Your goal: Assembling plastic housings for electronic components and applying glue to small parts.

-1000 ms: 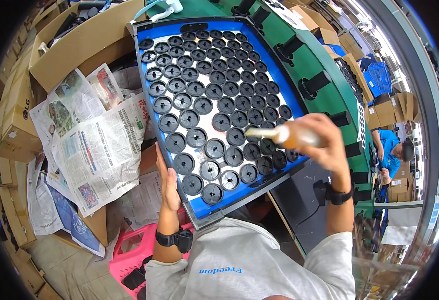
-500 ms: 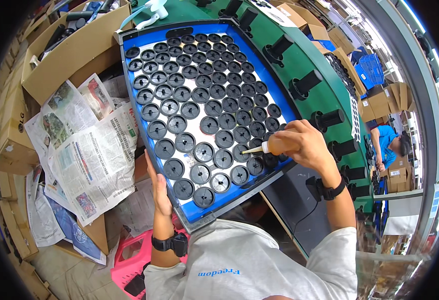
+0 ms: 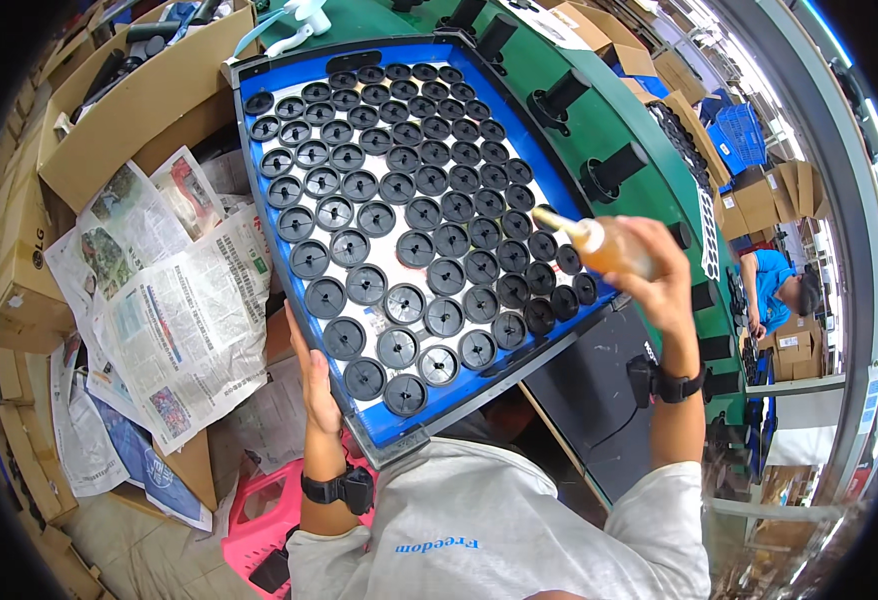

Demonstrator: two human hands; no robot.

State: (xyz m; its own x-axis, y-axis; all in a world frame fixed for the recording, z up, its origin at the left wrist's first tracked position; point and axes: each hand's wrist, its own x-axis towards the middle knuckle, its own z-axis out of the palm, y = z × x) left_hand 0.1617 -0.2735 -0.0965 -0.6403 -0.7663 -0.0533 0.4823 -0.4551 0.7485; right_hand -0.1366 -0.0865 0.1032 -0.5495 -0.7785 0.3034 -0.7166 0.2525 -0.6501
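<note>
My right hand [image 3: 665, 268] is closed round a soft squeeze bottle [image 3: 619, 248] with amber contents. Its long pale nozzle [image 3: 555, 220] points up and left, raised over the right side of a shallow tray [image 3: 400, 425] with blue inner walls and a black rim. Many round black plastic caps [image 3: 403, 302], crossed by spoke-like ribs, lie in loose rows on the tray's white bottom. At the tray's lower left side, my left hand [image 3: 319, 392] holds the outer wall, its fingers partly hidden by the tray.
Beyond the tray, a green worktable [image 3: 599, 110] carries a row of upright black flanged cylinders [image 3: 614, 172]. Newspapers [image 3: 189, 320] and an open carton [image 3: 139, 120] lie to the left. A pink stool [image 3: 259, 515] stands below. A person in blue [image 3: 774, 290] sits at far right.
My right hand has lifted the bottle off a cap near the tray's lower middle and moved up and right; the nozzle now tilts upward. The tray has shifted very slightly left.
</note>
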